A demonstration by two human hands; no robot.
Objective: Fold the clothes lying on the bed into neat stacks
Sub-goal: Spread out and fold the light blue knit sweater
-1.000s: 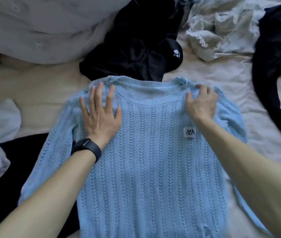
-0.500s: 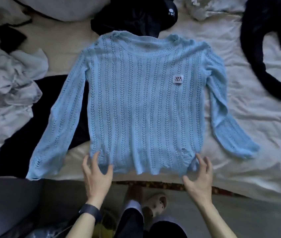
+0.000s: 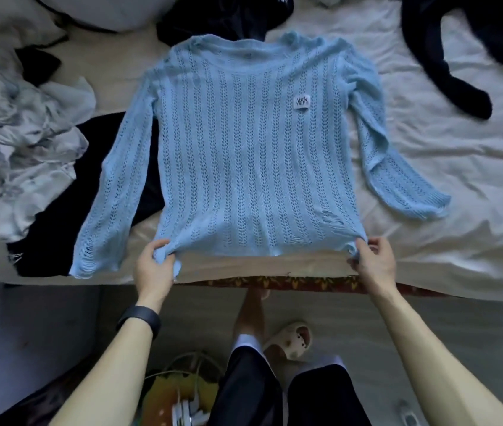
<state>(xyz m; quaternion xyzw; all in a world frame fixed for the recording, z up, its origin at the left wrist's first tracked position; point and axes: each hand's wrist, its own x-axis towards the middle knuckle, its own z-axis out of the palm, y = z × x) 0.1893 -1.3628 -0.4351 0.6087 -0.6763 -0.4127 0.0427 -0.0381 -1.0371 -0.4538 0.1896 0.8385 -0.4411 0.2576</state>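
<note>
A light blue knit sweater [image 3: 250, 142] lies spread flat on the bed [image 3: 459, 179], neck away from me, with a small white label on its chest. Its left sleeve runs down to the bed's front edge and its right sleeve angles out to the right. My left hand [image 3: 155, 265] pinches the hem's left corner. At the hem's right corner my right hand [image 3: 373, 259] pinches the knit. The hem is lifted slightly off the sheet near the bed's front edge.
A crumpled grey-white garment [image 3: 19, 142] lies at the left beside a black garment [image 3: 69, 192] that runs under the sweater's left sleeve. More black clothes [image 3: 222, 16] lie beyond the neck. A black sleeve [image 3: 453, 81] lies at the upper right. Floor, my legs and a slipper [image 3: 293, 339] are below.
My hands left the sweater's shoulders, came back to the hem, and now pinch its two lower corners. The view tilted down, showing the bed edge and floor.
</note>
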